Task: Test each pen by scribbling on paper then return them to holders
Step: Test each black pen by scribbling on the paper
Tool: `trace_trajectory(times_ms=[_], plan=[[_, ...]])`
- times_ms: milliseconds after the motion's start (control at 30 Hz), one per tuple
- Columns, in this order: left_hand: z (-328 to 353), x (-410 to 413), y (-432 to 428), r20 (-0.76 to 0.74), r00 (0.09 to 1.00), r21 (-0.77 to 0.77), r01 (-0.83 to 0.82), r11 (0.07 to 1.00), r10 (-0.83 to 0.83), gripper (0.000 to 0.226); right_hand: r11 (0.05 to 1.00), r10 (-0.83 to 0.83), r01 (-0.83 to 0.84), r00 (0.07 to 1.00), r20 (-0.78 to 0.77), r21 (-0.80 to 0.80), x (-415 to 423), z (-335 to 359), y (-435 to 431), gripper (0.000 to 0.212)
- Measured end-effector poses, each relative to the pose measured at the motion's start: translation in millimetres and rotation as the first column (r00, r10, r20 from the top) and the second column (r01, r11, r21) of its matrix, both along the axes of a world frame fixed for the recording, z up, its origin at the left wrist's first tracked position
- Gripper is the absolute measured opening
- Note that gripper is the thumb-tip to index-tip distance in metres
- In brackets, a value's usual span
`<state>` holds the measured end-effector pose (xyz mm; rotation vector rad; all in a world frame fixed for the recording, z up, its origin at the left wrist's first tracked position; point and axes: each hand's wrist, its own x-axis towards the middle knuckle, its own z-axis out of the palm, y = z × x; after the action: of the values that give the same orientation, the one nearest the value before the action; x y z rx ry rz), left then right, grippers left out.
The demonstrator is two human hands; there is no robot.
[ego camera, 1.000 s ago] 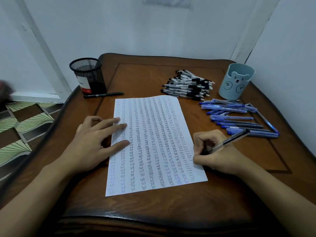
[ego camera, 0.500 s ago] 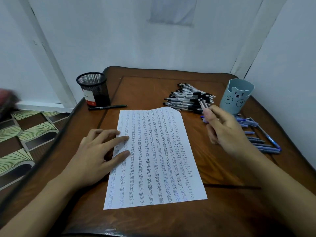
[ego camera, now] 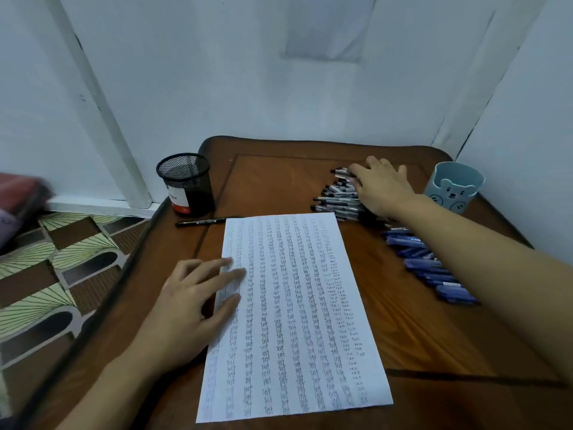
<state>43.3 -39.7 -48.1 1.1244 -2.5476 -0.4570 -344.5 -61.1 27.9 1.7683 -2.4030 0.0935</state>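
Your right hand (ego camera: 383, 187) lies on the heap of black pens (ego camera: 336, 198) at the far side of the tabletop (ego camera: 412, 333), right of centre. Its fingers reach out over the heap, with one pen end showing at the fingertips. You cannot tell from this view whether they pinch it.

Your left hand (ego camera: 192, 301) lies flat with its fingers spread and presses on the left edge of the sheet of paper (ego camera: 294, 311). There is one sheet, covered in columns of scribbles. It lies lengthwise down the middle of the tabletop, and its near edge is close to the tabletop's near edge.

The black pens overlap too much to count. A row of blue pens (ego camera: 431, 268) lies along the right side and is partly hidden under your right forearm, so it cannot be counted either. One lone black pen (ego camera: 207, 221) lies near the sheet's far left corner, apart from it.

There are two holders, both upright. A black mesh holder (ego camera: 186, 184) stands at the far left corner, just beyond the lone pen. A pale blue bear-faced holder (ego camera: 454, 187) stands at the far right corner, near the right edge.

Bare wood shows in three places:
- between the sheet's right edge and the blue pens
- between the mesh holder and the heap of black pens
- left of the sheet, around your left hand
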Motion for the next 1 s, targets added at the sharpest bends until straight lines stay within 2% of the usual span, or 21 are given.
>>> trace_trajectory(times_ms=[167, 400, 700, 867, 1000], plan=[[-3, 1, 0, 0.033, 0.999, -0.033, 0.027, 0.999, -0.026, 0.049, 0.999, -0.020, 0.017, 0.998, 0.058, 0.047, -7, -11, -8, 0.038], [1, -1, 2, 0.117, 0.992, -0.048, 0.056, 0.997, -0.050, 0.051, 0.996, 0.039, -0.030, 0.994, 0.102, -0.087, -8, -20, -3, 0.034], [2, -5, 5, 0.229, 0.972, -0.079, 0.067, 0.995, -0.048, 0.054, 0.996, 0.053, -0.043, 0.989, 0.138, -0.074, -7, -28, 4, 0.035], [6, -10, 2, 0.255, 0.965, -0.037, 0.081, 0.996, -0.069, 0.057, 0.993, 0.069, -0.055, 0.989, 0.134, -0.101, -6, -29, 11, 0.039], [10, -27, 1, 0.280, 0.955, -0.041, 0.114, 0.993, -0.098, 0.056, 0.964, 0.157, -0.130, 0.982, 0.101, -0.234, 4, -31, 28, 0.031]])
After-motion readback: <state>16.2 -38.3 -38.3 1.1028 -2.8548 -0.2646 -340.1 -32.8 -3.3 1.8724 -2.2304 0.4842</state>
